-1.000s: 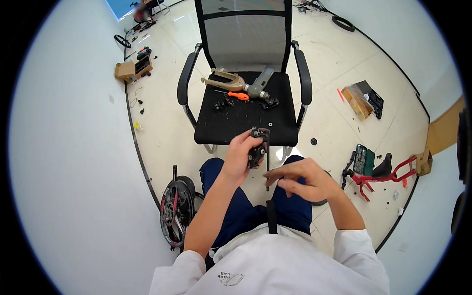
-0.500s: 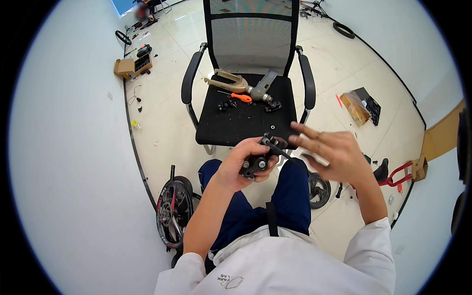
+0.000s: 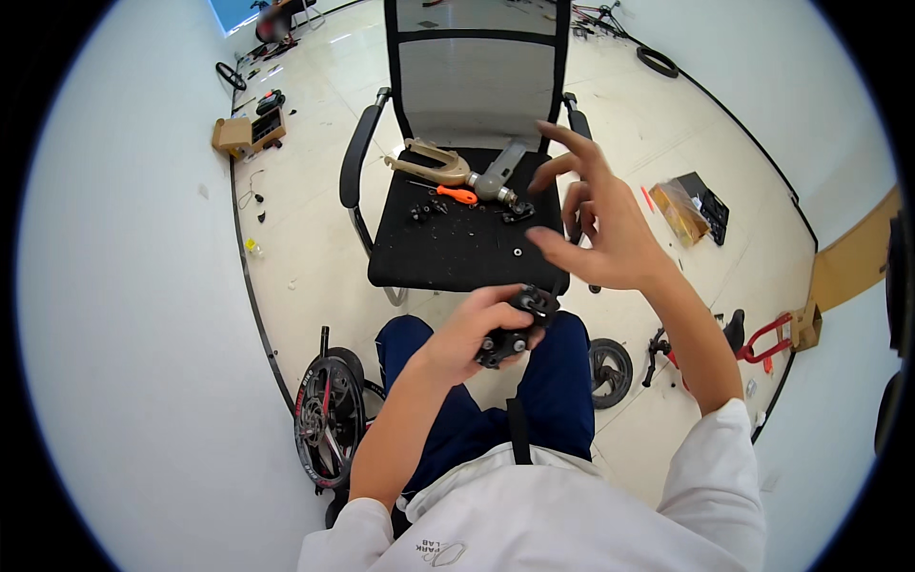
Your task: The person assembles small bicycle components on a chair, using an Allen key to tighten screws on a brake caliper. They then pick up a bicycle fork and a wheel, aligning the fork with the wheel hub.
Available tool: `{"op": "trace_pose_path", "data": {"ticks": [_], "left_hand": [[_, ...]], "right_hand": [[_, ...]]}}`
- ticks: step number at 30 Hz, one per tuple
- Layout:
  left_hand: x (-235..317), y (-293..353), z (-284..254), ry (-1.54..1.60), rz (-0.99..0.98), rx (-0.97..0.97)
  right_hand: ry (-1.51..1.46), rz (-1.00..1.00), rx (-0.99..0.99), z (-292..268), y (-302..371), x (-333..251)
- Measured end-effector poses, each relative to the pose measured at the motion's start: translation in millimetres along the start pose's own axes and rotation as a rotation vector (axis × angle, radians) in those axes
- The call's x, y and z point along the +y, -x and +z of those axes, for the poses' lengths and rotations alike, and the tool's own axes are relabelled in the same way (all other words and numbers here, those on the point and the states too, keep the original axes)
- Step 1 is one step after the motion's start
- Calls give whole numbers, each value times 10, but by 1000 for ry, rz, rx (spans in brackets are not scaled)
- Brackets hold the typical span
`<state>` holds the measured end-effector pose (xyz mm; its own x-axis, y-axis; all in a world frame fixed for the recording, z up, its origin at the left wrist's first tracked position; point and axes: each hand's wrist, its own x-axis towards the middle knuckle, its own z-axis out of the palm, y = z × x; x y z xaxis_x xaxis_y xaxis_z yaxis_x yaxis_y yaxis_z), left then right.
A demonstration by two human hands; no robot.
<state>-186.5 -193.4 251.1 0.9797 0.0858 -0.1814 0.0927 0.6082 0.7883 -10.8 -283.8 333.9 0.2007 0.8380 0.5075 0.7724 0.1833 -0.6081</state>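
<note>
Your left hand (image 3: 467, 329) is closed around a black metal mechanism (image 3: 516, 337), held above your lap near the front edge of the chair seat (image 3: 438, 262). Its thumb lies over the near side, while the other fingers curl beneath and are mostly hidden, so you cannot tell how far they wrap. The mechanism's underside is covered too, and the thin dark piece at its upper right is hard to make out against the black seat.

Your right hand (image 3: 610, 234) is raised beyond it to the right, apart from the mechanism, fingers spread wide and bent, with a broad gap between thumb and forefinger and nothing visible in its grasp. The fingertips are slightly blurred. This hand covers part of the right armrest (image 3: 578, 119) and the seat's right side.

Toward the seat's rear lie a tan fork (image 3: 438, 170), a grey piece (image 3: 496, 181) touching it, and an orange-handled screwdriver (image 3: 457, 195). The small black parts (image 3: 420, 213) nearby are too small to identify. Your right forearm hides much of the red frame (image 3: 765, 338) on the floor, and the chair back (image 3: 477, 86) is cut off above.
</note>
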Motion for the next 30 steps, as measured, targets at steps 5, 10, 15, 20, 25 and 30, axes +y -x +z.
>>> {"op": "trace_pose_path", "data": {"ticks": [5, 10, 15, 20, 25, 30], "left_hand": [[198, 21, -108, 197, 229, 106], [240, -53, -161, 123, 257, 217], [90, -93, 4, 338, 134, 278], [-72, -118, -110, 533, -110, 30], [-605, -170, -217, 240, 38, -147], [-242, 1, 3, 261, -128, -4]], "right_hand": [[27, 52, 12, 256, 549, 362], [367, -530, -42, 566, 642, -147], [355, -788, -18, 640, 394, -335], [62, -979, -260, 597, 443, -368], [353, -1132, -334, 707, 277, -522], [220, -355, -500, 611, -385, -287]]}}
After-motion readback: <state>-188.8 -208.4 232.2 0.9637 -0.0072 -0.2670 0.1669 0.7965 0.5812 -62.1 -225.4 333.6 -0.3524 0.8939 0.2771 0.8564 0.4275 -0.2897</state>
